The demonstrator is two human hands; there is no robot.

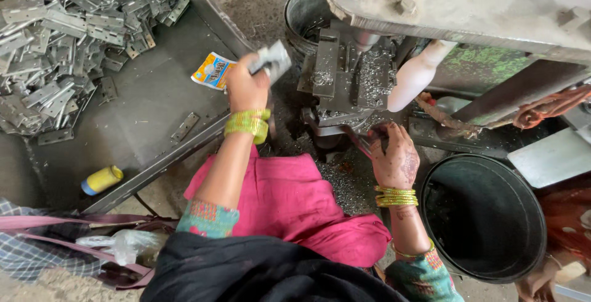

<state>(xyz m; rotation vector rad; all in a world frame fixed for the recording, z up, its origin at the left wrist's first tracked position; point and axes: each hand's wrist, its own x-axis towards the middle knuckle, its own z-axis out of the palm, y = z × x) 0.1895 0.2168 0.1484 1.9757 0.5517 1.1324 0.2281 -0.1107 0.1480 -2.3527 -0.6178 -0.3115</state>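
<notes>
**Two hands at a metal press**

Head view: The left hand (246,86) is lifted up above the edge of a dark metal tray (148,111). Its fingers are curled tight around a small stack of flat metal hinges (271,60). The stack sticks out to the right of the fist, toward the press. Green and yellow bangles (248,123) sit on that wrist.

The right hand (397,160) is lower down, just in front of the press machine (351,77). Its fingers are bent and pinch a thin metal piece (363,142). The piece is partly hidden, so its shape is hard to tell. It lies right at the foot of the press, where lots of shiny metal chips are scattered.

A big pile of grey hinges (68,31) fills the far left part of the tray. One lone hinge (184,127) lies near the tray's front edge. A small bright packet (212,71) lies just beside the left hand. A yellow and blue roll (101,179) rests near the tray's near corner.

A black bucket (486,216) stands to the right of the right hand. A white plastic bottle (415,75) leans on the press. A pink cloth (289,203) covers the person's lap.
</notes>
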